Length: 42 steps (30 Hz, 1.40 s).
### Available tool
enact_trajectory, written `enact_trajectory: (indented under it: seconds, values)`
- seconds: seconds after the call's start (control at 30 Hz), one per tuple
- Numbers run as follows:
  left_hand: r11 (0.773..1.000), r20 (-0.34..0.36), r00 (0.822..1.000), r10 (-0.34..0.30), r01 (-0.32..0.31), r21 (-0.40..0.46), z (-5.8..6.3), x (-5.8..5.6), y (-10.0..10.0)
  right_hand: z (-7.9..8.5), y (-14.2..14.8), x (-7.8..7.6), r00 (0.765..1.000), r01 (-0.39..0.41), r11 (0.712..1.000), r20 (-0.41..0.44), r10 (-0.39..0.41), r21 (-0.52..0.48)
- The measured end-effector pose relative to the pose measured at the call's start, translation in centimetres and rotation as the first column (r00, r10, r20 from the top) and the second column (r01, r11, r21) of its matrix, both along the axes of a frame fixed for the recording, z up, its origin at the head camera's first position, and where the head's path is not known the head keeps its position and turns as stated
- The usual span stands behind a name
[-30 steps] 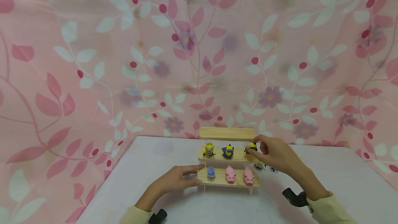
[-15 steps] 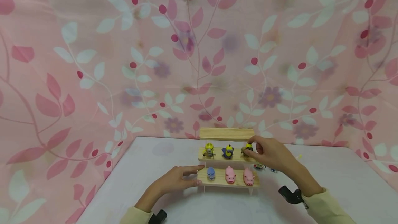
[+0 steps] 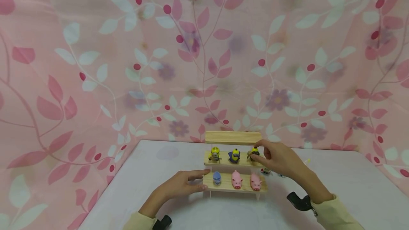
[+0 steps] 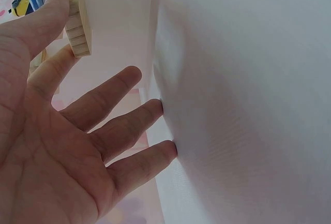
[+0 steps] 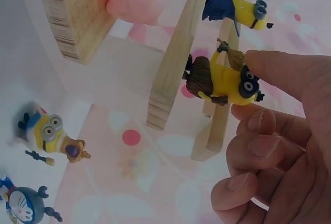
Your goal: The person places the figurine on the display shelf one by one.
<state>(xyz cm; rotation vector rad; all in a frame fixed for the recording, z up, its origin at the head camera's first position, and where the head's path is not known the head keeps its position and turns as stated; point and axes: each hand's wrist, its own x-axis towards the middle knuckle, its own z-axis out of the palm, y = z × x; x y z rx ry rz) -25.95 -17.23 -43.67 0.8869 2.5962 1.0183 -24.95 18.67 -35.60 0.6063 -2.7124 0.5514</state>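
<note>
A tiered wooden display shelf [image 3: 233,137] stands on the table. My left hand [image 3: 180,186] pinches the left end of its lowest board between thumb and index finger; the other fingers are spread, as the left wrist view shows. My right hand [image 3: 282,157] pinches a minion figurine [image 5: 220,79] with a brown skirt by its head. This figurine is upright, its feet at the middle board's right part. A caped minion [image 3: 234,155] and another minion figurine [image 3: 215,154] stand to its left. Below are a blue figurine [image 3: 217,178] and two pink toy pigs [image 3: 236,179].
Behind the shelf's right side, a crowned minion figurine [image 5: 49,131] and a blue cat-faced figurine [image 5: 23,203] are on the white table [image 3: 127,191]. A pink floral cloth [image 3: 204,63] hangs behind the table. Each wrist carries a black camera mount.
My right hand has moved slightly left, bringing the skirted minion further in on the middle board. My left hand stays at the lowest board's end.
</note>
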Motion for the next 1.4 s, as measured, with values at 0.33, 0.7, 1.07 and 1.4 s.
enact_trajectory:
  seconds: [0.33, 0.7, 1.07, 1.4]
  values:
    - [1.000, 0.009, 1.000, 0.005, -0.005, 0.005, -0.1, 0.0, 0.0, 0.5, 0.6, 1.0, 0.999, -0.021, 1.000, -0.044, 0.021, -0.013]
    - [1.000, 0.006, 1.000, 0.000, 0.000, 0.001, -0.2, -0.1, -0.1, 0.1, 1.6, 2.0, 0.998, -0.019, 1.000, -0.052, 0.018, -0.010]
    - [1.000, 0.014, 1.000, 0.000, 0.000, 0.004, -0.2, -0.1, -0.1, -0.2, 2.4, 3.0, 0.997, 0.031, 1.000, -0.071, -0.031, -0.003]
    - [1.000, 0.009, 1.000, 0.001, -0.001, 0.008, -0.2, 0.0, -0.1, -1.5, 3.3, 2.8, 0.997, 0.050, 0.999, -0.064, -0.051, -0.016]
